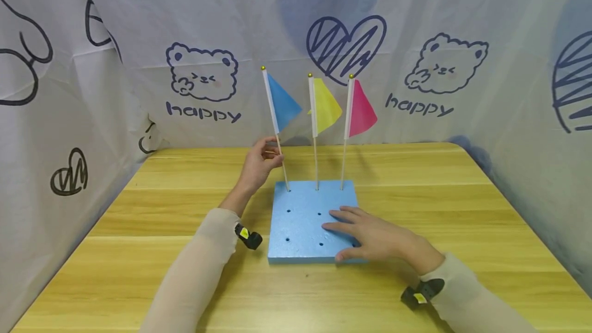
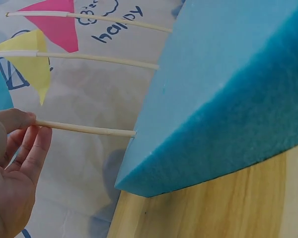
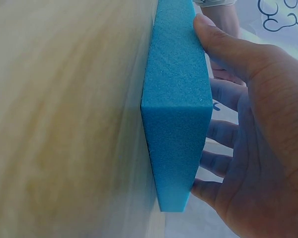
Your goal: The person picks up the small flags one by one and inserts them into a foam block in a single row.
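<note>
A blue foam block with rows of small holes lies on the table. Three small flags on thin wooden sticks stand along its far row: a blue flag at the left, a yellow flag in the middle and a pink flag at the right. The blue flag leans a little left. My left hand pinches its stick between thumb and fingertips, and the stick's lower end meets a hole. My right hand rests spread on the block's right side, covering some of its top.
The block sits on a wood-grain table. Behind and beside it hangs a pale cloth printed with bears and hearts. A dark strap with a small device is on the left wrist, and another strap on the right.
</note>
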Demonstrator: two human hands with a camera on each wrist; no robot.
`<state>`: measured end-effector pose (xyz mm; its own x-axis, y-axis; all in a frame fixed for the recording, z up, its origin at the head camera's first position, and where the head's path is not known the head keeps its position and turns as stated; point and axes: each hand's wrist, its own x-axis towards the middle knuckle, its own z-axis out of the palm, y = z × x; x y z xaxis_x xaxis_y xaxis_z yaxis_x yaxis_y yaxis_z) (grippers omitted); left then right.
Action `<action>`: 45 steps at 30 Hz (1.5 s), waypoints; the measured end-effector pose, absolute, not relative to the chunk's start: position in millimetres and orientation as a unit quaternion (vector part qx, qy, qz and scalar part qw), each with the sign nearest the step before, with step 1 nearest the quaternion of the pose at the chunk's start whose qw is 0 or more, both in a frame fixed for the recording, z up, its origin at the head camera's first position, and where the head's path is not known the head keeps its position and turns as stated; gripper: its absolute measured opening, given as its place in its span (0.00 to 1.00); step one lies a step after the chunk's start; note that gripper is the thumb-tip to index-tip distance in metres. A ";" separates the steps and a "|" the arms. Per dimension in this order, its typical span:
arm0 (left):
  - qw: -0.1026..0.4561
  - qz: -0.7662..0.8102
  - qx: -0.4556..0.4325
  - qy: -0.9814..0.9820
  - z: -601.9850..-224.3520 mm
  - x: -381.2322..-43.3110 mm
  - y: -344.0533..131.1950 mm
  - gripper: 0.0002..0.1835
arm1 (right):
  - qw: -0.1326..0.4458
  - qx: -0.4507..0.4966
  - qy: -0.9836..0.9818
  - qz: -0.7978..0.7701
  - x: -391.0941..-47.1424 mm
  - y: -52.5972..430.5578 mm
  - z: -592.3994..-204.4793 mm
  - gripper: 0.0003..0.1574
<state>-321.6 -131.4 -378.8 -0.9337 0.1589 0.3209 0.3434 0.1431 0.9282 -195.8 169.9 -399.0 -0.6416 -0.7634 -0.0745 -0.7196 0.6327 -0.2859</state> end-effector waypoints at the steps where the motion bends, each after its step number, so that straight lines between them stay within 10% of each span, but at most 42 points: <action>1: 0.075 -0.631 -0.168 -0.754 -379.6 -321.6 -131.2 0.25 | 0.095 -0.412 0.899 -0.116 -195.7 169.8 -398.8 0.48; 45: 0.047 -0.547 -0.178 -0.816 -391.8 -313.5 -131.1 0.21 | 0.102 -0.401 0.903 -0.116 -195.4 168.2 -399.1 0.49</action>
<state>-313.5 -131.1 -391.8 -0.9325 0.2393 0.2707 0.3413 0.3376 0.8772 -195.4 168.2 -399.1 -0.6584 -0.7472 -0.0911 -0.7000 0.6522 -0.2908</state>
